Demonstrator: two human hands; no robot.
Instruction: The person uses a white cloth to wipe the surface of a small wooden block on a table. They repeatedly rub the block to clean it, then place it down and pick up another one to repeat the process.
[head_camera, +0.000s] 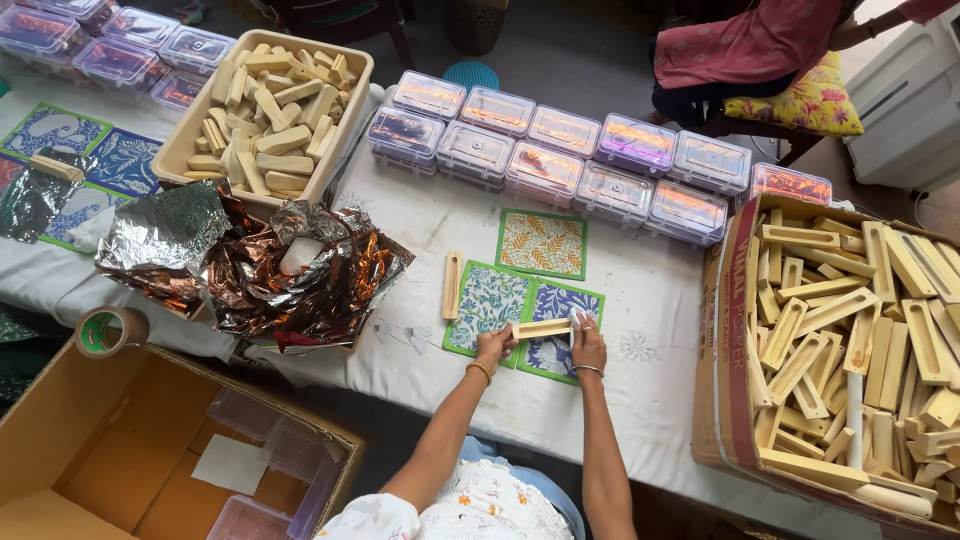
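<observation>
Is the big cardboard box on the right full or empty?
Full. The brown cardboard box is heaped to its rim with pale wooden channel-shaped pieces, lying crisscross; none of its bottom shows.

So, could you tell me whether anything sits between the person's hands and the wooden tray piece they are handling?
Nothing visible does. The left hand and the right hand each grip an end of the wooden tray piece, which lies over the patterned cards on the white tablecloth.
</observation>
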